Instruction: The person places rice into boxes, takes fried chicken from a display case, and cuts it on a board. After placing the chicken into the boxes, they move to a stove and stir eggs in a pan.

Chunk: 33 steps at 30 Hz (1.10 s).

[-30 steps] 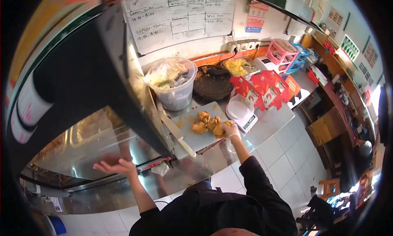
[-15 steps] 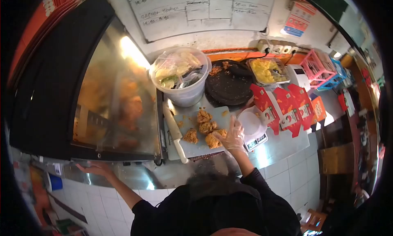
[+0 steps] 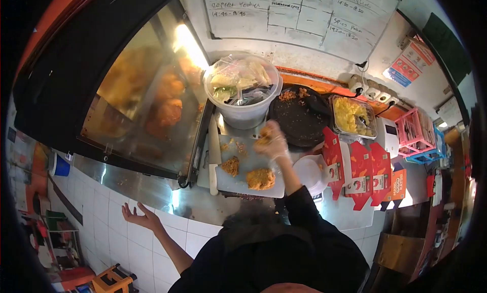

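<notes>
My right hand [image 3: 274, 144], in a clear plastic glove and smeared by motion, is closed on fried chicken [image 3: 265, 134] over the far right part of the cutting board [image 3: 243, 181]. A large fried chicken piece [image 3: 261, 178] and a smaller crumbed chunk [image 3: 231, 166] lie on the board among loose crumbs. Along the board's left side rests a long knife [image 3: 215, 145] with a pale handle. My bare left hand [image 3: 140, 217] hangs in front of the counter edge, palm up with fingers spread, holding nothing.
A glass-fronted warming cabinet [image 3: 137, 90] with chicken inside stands left. Behind the board are a bucket of bagged food [image 3: 242, 107] and a round black pan [image 3: 299, 115]. To the right stand a white bowl [image 3: 310, 175], red boxes [image 3: 357, 172] and a tray of yellow food [image 3: 350, 118].
My right hand has moved away from the board's near right part toward its far side, lifting chicken. My left hand has dropped away from the cabinet's front edge. The view has shifted.
</notes>
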Tool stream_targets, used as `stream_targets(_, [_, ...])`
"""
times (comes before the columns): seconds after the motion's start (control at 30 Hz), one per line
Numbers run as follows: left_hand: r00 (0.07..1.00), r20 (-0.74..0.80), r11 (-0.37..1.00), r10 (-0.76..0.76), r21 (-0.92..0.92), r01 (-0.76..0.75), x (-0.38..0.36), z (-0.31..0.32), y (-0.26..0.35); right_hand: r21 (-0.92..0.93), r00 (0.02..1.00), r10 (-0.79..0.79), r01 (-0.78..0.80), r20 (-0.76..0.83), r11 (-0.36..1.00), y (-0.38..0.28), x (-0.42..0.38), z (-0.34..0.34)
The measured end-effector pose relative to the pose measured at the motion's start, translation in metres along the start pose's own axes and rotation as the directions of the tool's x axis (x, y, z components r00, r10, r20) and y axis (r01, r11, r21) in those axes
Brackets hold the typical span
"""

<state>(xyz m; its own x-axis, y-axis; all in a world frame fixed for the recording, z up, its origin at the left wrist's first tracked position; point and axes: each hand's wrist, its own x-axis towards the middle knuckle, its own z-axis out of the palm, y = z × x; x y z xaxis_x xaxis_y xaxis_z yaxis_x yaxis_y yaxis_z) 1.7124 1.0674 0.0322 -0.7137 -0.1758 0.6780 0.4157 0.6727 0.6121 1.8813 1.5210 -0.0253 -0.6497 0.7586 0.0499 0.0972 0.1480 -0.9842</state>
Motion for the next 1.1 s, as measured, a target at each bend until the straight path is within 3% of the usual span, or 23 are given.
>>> stream_targets(0.07, [1.0, 0.006, 1.0, -0.024, 0.015, 0.024, -0.004, -0.015, -0.003, -0.275, 0.991, -0.097, 0.069, -0.093, 0.959, -0.041, 0.024, -0.048])
stream_targets(0.1, [1.0, 0.0, 0.999, -0.031, 0.016, 0.031, -0.005, -0.02, -0.001, -0.505, 0.987, -0.083, 0.001, -0.139, 0.863, -0.076, 0.029, -0.06])
stream_targets(0.13, [0.999, -0.012, 0.999, -0.04, 0.018, 0.04, -0.007, -0.023, 0.001, -0.701, 0.98, -0.088, -0.065, -0.18, 0.71, -0.099, 0.04, -0.068])
stream_targets(0.2, [0.998, -0.006, 0.998, -0.068, -0.002, 0.068, -0.011, -0.027, 0.002, -0.942, 0.996, 0.043, -0.092, -0.083, 0.321, -0.083, 0.091, -0.083])
stream_targets(0.3, [0.998, 0.022, 0.997, -0.066, 0.028, 0.066, -0.018, -0.029, 0.008, -0.975, 0.975, 0.093, 0.189, 0.2, 0.113, -0.064, 0.127, -0.091])
stream_targets(0.4, [0.997, 0.051, 0.999, -0.052, 0.001, 0.052, -0.026, -0.02, 0.007, -0.995, 0.995, -0.029, 0.096, 0.096, 0.008, -0.095, 0.1, -0.073])
stream_targets(0.43, [0.996, 0.063, 0.996, -0.057, -0.065, 0.061, -0.032, -0.015, 0.009, -0.995, 0.993, -0.084, 0.084, 0.08, 0.045, -0.118, 0.073, -0.063])
stream_targets(0.47, [0.996, 0.071, 0.988, -0.062, -0.135, 0.071, -0.038, -0.007, 0.011, -0.983, 0.954, -0.3, 0.07, 0.015, 0.171, -0.101, 0.053, -0.053])
stream_targets(0.5, [0.994, 0.091, 0.995, -0.067, -0.068, 0.074, -0.049, 0.001, 0.008, -0.97, 0.982, -0.19, 0.032, -0.015, 0.242, -0.063, 0.038, -0.04])
stream_targets(0.53, [0.995, 0.089, 0.995, -0.039, -0.091, 0.047, -0.059, 0.01, 0.014, -0.93, 0.992, 0.056, 0.089, 0.116, 0.356, -0.076, 0.018, -0.017])
stream_targets(0.57, [0.988, 0.133, 0.992, 0.083, -0.102, -0.07, -0.069, 0.02, 0.021, -0.882, 0.935, -0.15, 0.353, 0.321, 0.312, -0.028, -0.01, 0.01])
stream_targets(0.6, [0.963, 0.175, 0.975, 0.204, -0.122, -0.185, -0.078, 0.028, 0.029, -0.826, 0.881, 0.255, 0.225, 0.399, 0.516, -0.088, -0.03, 0.043])
stream_targets(0.63, [0.915, 0.226, 0.942, 0.335, -0.115, -0.316, -0.079, 0.033, 0.049, -0.662, 0.851, 0.137, 0.283, 0.508, 0.694, -0.097, -0.05, 0.057])
stream_targets(0.67, [0.847, 0.27, 0.889, 0.457, -0.118, -0.442, -0.079, 0.038, 0.071, -0.709, 0.86, 0.15, 0.291, 0.488, 0.642, -0.077, -0.059, 0.085])
stream_targets(0.73, [0.872, 0.286, 0.876, 0.397, -0.403, -0.266, -0.094, 0.054, 0.086, -0.741, 0.851, 0.179, 0.304, 0.493, 0.599, -0.045, -0.053, 0.101])
stream_targets(0.8, [0.816, 0.311, 0.852, 0.487, -0.376, -0.365, -0.087, 0.056, 0.102, -0.711, 0.811, 0.209, 0.316, 0.546, 0.628, -0.032, -0.036, 0.089])
stream_targets(0.87, [0.834, 0.329, 0.868, 0.443, -0.391, -0.307, -0.084, 0.055, 0.105, -0.744, 0.95, 0.015, 0.234, 0.311, 0.626, 0.005, -0.012, 0.049])
stream_targets(0.9, [0.843, 0.34, 0.878, 0.416, -0.393, -0.274, -0.084, 0.054, 0.105, -0.623, 0.953, -0.191, 0.299, 0.235, 0.723, -0.053, -0.009, 0.007])
stream_targets(0.93, [0.848, 0.36, 0.889, 0.389, -0.39, -0.242, -0.084, 0.054, 0.101, -0.737, 0.953, -0.287, 0.263, 0.098, 0.622, -0.041, 0.009, -0.016])
stream_targets(0.97, [0.851, 0.383, 0.9, 0.36, -0.382, -0.208, -0.084, 0.053, 0.093, -0.83, 0.987, -0.158, 0.059, -0.036, 0.555, -0.026, 0.028, -0.042])
stream_targets(1.0, [0.852, 0.404, 0.91, 0.331, -0.375, -0.176, -0.085, 0.053, 0.087, -0.874, 0.956, -0.173, -0.133, -0.238, 0.467, -0.044, 0.036, -0.058])
stream_targets(1.1, [0.836, 0.45, 0.912, 0.313, -0.389, -0.132, -0.09, 0.058, 0.08, -0.766, 0.981, 0.019, -0.165, -0.196, 0.622, -0.043, 0.056, -0.097])
